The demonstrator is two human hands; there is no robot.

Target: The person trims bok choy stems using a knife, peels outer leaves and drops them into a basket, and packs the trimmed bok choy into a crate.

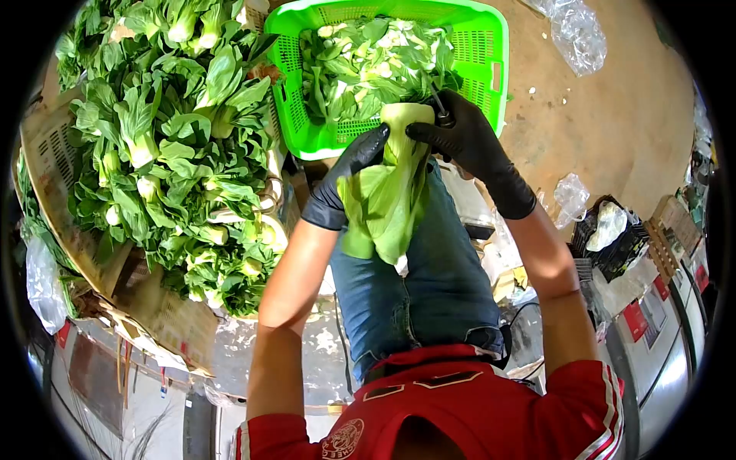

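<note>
Bok choy (397,165): one head, base up, leaves drooping over the lap (376,307), held between both hands.

Left hand (349,175): black-gloved, half closed, thumb and fingers on the side of the stalks.

Right hand (469,142): gloved, fingers curled round a slim dark tool (444,116), thumb on the stalk near the base. I judge the tool likely to be bladed; a slip off the smooth base could nick either thumb. Pinching too hard might snap stalks, and a loose hold could let the head twist.

Basket (502,84): green, beyond the knees, loose leaves (368,65) inside; a dropped head could mix with them.

Pile (172,157): more heads, left side, heaped unevenly; a knock might send some sliding.
</note>
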